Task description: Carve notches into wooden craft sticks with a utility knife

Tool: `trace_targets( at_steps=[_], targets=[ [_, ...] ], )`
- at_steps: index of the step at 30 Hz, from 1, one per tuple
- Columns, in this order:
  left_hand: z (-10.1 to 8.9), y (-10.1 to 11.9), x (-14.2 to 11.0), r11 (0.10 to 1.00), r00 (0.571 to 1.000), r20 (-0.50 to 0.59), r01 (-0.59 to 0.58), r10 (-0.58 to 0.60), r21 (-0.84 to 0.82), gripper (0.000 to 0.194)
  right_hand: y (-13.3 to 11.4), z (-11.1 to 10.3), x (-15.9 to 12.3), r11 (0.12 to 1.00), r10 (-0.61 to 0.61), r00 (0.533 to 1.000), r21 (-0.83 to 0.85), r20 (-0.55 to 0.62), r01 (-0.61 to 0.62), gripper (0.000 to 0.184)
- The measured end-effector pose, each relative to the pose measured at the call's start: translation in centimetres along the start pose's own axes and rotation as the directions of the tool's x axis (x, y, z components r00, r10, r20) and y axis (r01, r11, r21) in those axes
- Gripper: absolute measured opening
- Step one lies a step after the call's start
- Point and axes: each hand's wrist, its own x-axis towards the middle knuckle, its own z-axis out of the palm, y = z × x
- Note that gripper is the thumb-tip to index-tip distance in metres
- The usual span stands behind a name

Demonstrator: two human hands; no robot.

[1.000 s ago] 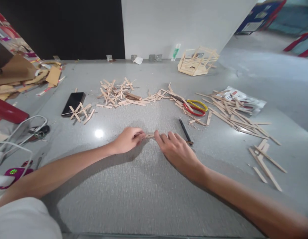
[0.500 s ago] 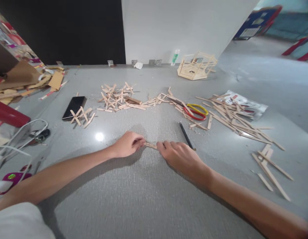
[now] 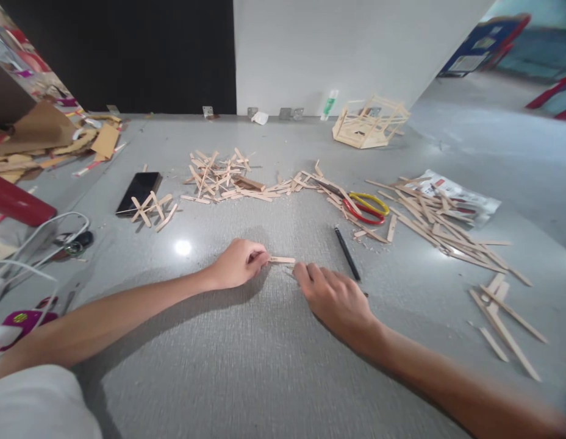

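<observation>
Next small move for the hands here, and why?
Probably bring the right hand up to steady the free end of the wooden stick: the left hand pinches only one end, and the right is close by the other. What the right holds, if anything, is unclear.

Left fingers (image 3: 257, 261) curled near right fingers (image 3: 313, 272)

Print and signs: none that can be read;
Held stick (image 3: 283, 260): small dark marks toward its left end; too tiny to make out;
White packet (image 3: 479, 198): red print and fainter grey marks; no word legible;
Upright tube (image 3: 329, 105): green-and-white label; any lettering blurred;
Blue object (image 3: 493, 35): pale label panels, the lower one larger; text lost in the blur;
Purple item (image 3: 36, 317): roundish yellow-green emblem with dark stripes; maker unclear.
</observation>
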Motion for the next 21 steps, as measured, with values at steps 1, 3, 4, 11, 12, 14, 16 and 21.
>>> trace_targets(
  at_steps=[1, 3, 4, 11, 12, 14, 16, 21],
  targets=[
    [0.01, -0.04, -0.01, 1.0, 1.0, 0.0, -0.004, 0.004, 0.002, 0.035, -0.02, 0.02, -0.06, 1.0, 0.011, 1.0, 0.007, 0.008, -0.011, 0.017],
    [0.04, -0.09, -0.05, 1.0, 1.0, 0.005, -0.023, 0.023, 0.006, 0.036, -0.07, 0.08, -0.04, 0.999, 0.031, 0.999, 0.02, 0.043, -0.032, 0.018],
    [0.07, -0.11, -0.07, 0.999, 0.999, 0.006, -0.033, 0.033, 0.008, 0.037, -0.1, 0.1, 0.0, 0.999, 0.038, 0.997, 0.022, 0.064, -0.039, 0.018],
    [0.14, -0.23, -0.08, 0.998, 0.999, 0.008, -0.042, 0.042, 0.037, 0.036, -0.26, 0.11, 0.15, 0.999, 0.041, 0.995, 0.028, 0.091, -0.044, 0.018],
    [0.12, -0.24, -0.05, 0.998, 0.999, 0.007, -0.043, 0.042, 0.039, 0.036, -0.26, 0.09, 0.13, 0.999, 0.043, 0.995, 0.028, 0.092, -0.046, 0.018],
    [0.1, -0.25, 0.01, 0.998, 0.999, 0.009, -0.047, 0.047, 0.042, 0.036, -0.22, 0.03, 0.12, 0.999, 0.039, 0.994, 0.03, 0.1, -0.043, 0.018],
    [0.11, -0.28, 0.03, 0.998, 0.999, 0.01, -0.054, 0.053, 0.046, 0.036, -0.13, -0.04, 0.17, 0.999, 0.03, 0.993, 0.038, 0.111, -0.034, 0.019],
    [0.14, -0.4, -0.15, 0.995, 0.995, 0.007, -0.098, 0.098, 0.027, 0.04, 0.14, -0.21, 0.42, 0.999, -0.011, 0.989, 0.045, 0.146, 0.005, 0.02]
  ],
)
